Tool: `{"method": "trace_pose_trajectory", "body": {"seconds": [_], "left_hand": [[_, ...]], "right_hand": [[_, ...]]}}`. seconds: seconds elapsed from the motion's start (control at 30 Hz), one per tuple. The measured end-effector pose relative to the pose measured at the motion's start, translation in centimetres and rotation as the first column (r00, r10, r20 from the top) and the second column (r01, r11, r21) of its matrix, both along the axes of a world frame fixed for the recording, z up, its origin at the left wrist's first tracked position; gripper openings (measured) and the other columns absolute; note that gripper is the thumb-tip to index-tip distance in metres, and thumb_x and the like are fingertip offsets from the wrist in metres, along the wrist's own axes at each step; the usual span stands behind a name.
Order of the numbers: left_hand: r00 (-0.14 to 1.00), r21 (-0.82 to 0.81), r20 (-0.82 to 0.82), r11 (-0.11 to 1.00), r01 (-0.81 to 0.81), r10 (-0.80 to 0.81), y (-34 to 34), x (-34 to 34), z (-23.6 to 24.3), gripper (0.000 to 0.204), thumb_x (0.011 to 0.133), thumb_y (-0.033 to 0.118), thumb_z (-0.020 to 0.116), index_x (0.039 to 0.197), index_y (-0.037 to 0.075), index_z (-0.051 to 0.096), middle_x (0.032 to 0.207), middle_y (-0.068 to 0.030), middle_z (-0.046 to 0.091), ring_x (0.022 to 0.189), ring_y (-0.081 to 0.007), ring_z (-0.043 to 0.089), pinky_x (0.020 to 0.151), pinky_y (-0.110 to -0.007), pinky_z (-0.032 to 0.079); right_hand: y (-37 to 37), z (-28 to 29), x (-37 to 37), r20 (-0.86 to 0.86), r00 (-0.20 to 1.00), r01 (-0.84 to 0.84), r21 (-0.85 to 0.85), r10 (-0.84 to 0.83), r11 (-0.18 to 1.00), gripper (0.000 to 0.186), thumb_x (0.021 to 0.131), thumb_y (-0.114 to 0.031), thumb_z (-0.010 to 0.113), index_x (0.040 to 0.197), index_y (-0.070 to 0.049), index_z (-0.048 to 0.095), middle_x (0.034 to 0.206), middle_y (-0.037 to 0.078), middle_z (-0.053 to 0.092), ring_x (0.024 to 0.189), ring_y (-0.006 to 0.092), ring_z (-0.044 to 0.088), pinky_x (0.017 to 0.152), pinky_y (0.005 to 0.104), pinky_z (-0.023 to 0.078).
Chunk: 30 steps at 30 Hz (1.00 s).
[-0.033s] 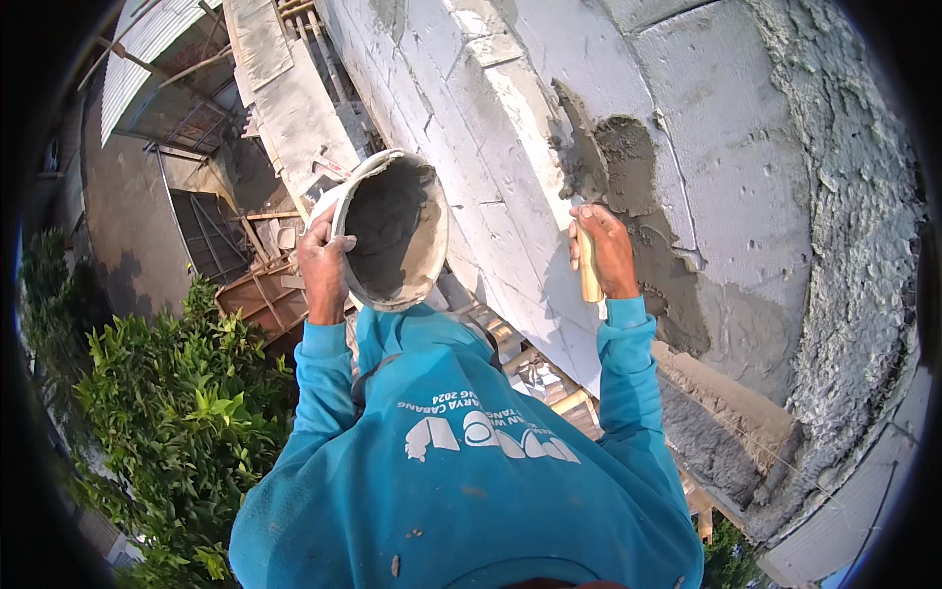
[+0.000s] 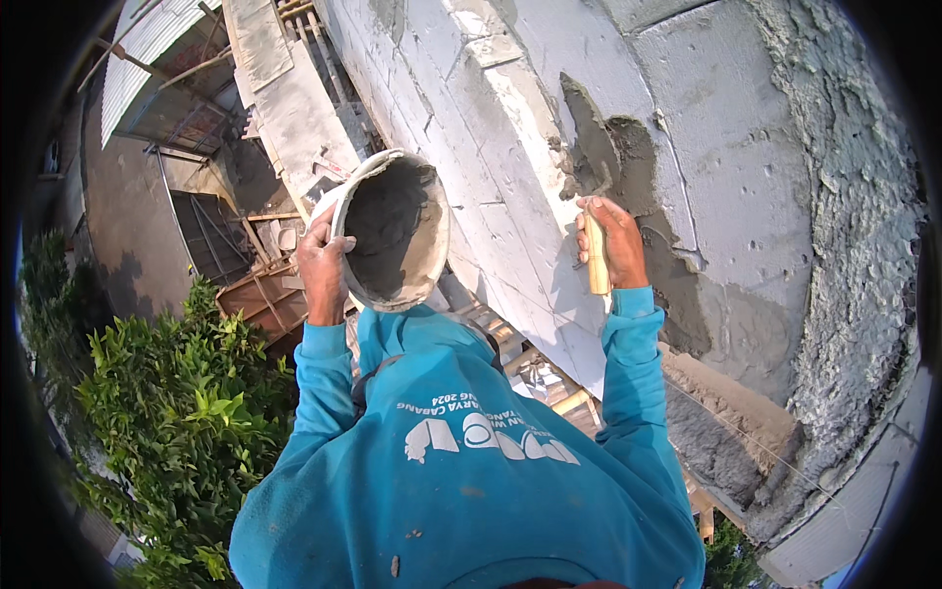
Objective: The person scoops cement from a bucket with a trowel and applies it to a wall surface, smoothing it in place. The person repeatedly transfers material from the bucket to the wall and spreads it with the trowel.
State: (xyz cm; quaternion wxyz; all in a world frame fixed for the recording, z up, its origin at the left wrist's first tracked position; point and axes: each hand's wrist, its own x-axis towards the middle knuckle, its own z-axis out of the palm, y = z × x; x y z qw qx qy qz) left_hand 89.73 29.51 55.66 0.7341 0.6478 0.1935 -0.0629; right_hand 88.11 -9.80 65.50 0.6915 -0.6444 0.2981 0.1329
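Observation:
My left hand point(image 2: 322, 273) grips the rim of a pale, mortar-crusted bucket point(image 2: 432, 236), thumb over the edge. The bucket tilts so its mouth faces up, and grey wet mortar point(image 2: 385, 221) lies inside. My right hand point(image 2: 622, 247) is closed round the yellow wooden handle of a trowel point(image 2: 598, 263). Its grey blade, smeared with mortar, points away from me along the wall of light grey blocks point(image 2: 726, 128). Beside the blade, a dark patch of fresh mortar point(image 2: 633, 157) clings to the blocks. Whether the blade touches the wall I cannot tell.
Dusty boards point(image 2: 294, 108) run along the wall's left side, with a small tool point(image 2: 332, 167) lying on them. A leafy bush point(image 2: 186, 412) fills the lower left. Rough grey mortar point(image 2: 849, 206) coats the wall's right edge; below it is a ledge point(image 2: 726, 422) with a thin string.
My right hand and the trowel have shifted slightly to the right, and the handle is turned a little. My left hand and the bucket have barely moved.

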Motion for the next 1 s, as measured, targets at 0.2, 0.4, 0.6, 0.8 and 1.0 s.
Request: {"method": "trace_pose_trajectory", "body": {"seconds": [0.2, 0.4, 0.6, 0.8, 1.0], "left_hand": [[0.997, -0.082, -0.013, 0.994, -0.074, 0.073, -0.3, 1.4, -0.5, 0.05, 0.063, -0.004, 0.056, 0.111, -0.014, 0.068, 0.133, -0.0149, 0.063, 0.115, -0.0217, 0.06, 0.101, -0.031, 0.044], [0.998, 0.009, 0.058, 1.0, 0.003, -0.003, -0.8, 1.8, -0.2, 0.059, 0.067, -0.006, 0.054, 0.125, -0.011, 0.063, 0.131, -0.0118, 0.063, 0.11, -0.0173, 0.061, 0.097, -0.026, 0.045], [0.999, -0.029, 0.03, 0.999, -0.014, 0.014, -1.4, 2.8, 0.8, 0.04, 0.063, -0.006, 0.057, 0.1, -0.016, 0.069, 0.134, -0.0161, 0.062, 0.113, -0.021, 0.06, 0.1, -0.03, 0.045], [0.999, -0.11, 0.027, 0.994, -0.025, 0.028, -1.4, 2.9, 1.4, 0.043, 0.065, -0.006, 0.057, 0.105, -0.015, 0.069, 0.138, -0.0145, 0.059, 0.112, -0.0197, 0.061, 0.098, -0.03, 0.046], [0.992, 0.032, 0.116, 0.999, 0.037, -0.041, -1.8, 3.6, 1.7, 0.026, 0.063, -0.003, 0.059, 0.085, -0.012, 0.071, 0.131, -0.016, 0.065, 0.112, -0.0212, 0.061, 0.097, -0.032, 0.046]], "right_hand": [[0.1, 5.4, -0.5, 0.122, 0.991, 0.049, 0.004, -0.049, 0.999, 0.037, 0.1, -0.034, 0.058, 0.113, 0.0, 0.058, 0.08, 0.005, 0.059, 0.056, 0.0099, 0.055, 0.044, 0.0237, 0.045], [1.8, 2.5, -4.1, 0.082, 0.996, -0.013, -0.272, 0.037, 0.962, 0.039, 0.1, -0.039, 0.059, 0.109, -0.001, 0.058, 0.077, 0.004, 0.058, 0.054, 0.0089, 0.054, 0.043, 0.0244, 0.044], [0.7, -2.5, -0.5, 0.045, 0.998, -0.027, -0.386, 0.048, 0.922, 0.032, 0.1, -0.034, 0.06, 0.106, -0.003, 0.06, 0.076, 0.003, 0.059, 0.054, 0.0077, 0.053, 0.042, 0.0237, 0.042], [1.5, 3.2, 0.0, 0.203, 0.978, 0.014, -0.267, 0.042, 0.963, 0.045, 0.099, -0.043, 0.059, 0.114, 0.0, 0.059, 0.079, 0.004, 0.058, 0.057, 0.0074, 0.054, 0.045, 0.0225, 0.045], [3.0, 3.5, -5.7, 0.173, 0.978, -0.001, -0.56, 0.119, 0.829, 0.035, 0.099, -0.035, 0.061, 0.109, -0.001, 0.06, 0.08, 0.006, 0.059, 0.059, 0.0109, 0.054, 0.052, 0.0289, 0.045]]}}
